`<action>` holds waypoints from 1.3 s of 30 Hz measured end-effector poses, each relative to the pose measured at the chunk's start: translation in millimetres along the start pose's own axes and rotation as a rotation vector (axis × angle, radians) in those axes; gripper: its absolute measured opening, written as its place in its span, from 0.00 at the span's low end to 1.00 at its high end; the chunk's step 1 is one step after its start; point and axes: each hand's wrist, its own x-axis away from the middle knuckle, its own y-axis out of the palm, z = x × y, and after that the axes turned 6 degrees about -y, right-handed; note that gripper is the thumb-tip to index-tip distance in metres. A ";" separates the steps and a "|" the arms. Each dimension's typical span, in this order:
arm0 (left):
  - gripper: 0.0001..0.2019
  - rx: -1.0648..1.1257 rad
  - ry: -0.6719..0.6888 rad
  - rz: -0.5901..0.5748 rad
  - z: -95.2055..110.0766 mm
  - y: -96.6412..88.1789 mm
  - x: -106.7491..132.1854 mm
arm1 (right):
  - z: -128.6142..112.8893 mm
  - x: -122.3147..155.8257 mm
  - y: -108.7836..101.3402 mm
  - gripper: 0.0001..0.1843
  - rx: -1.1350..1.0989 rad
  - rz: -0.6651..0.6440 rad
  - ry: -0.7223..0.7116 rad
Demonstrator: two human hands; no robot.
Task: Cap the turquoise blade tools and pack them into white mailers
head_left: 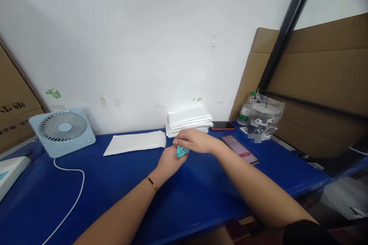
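My left hand [169,160] and my right hand [195,140] meet over the middle of the blue table [115,191]. Both are closed on a small teal object [182,152] pinched between them; its exact nature I cannot make out. The left wrist wears a thin gold bracelet [152,183]. Just behind the hands lies a stack of white padded envelopes [189,120], and a single white envelope [136,142] lies flat to the left of them.
A light blue desk fan [62,131] with a white cable [73,195] stands at the left. Two phones [240,148] [222,125] lie right of my hands. A water bottle [245,109] and a bagged drink cup [263,119] stand by cardboard sheets [316,72] at the right.
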 end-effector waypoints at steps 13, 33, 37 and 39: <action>0.11 -0.704 0.109 0.011 2.3 -17.6 -0.2 | 26.7 14.2 46.7 0.12 -0.041 -0.079 0.297; 0.12 0.744 -0.260 -0.325 22.0 10.3 8.0 | -1.6 8.5 57.2 0.13 -1.235 0.927 0.425; 0.19 0.840 -0.377 -0.528 24.3 11.4 7.7 | 3.4 15.4 52.1 0.13 -1.497 0.720 0.252; 0.21 0.982 -0.384 -0.805 27.4 5.0 12.6 | 8.4 21.7 50.1 0.19 -1.660 0.458 0.080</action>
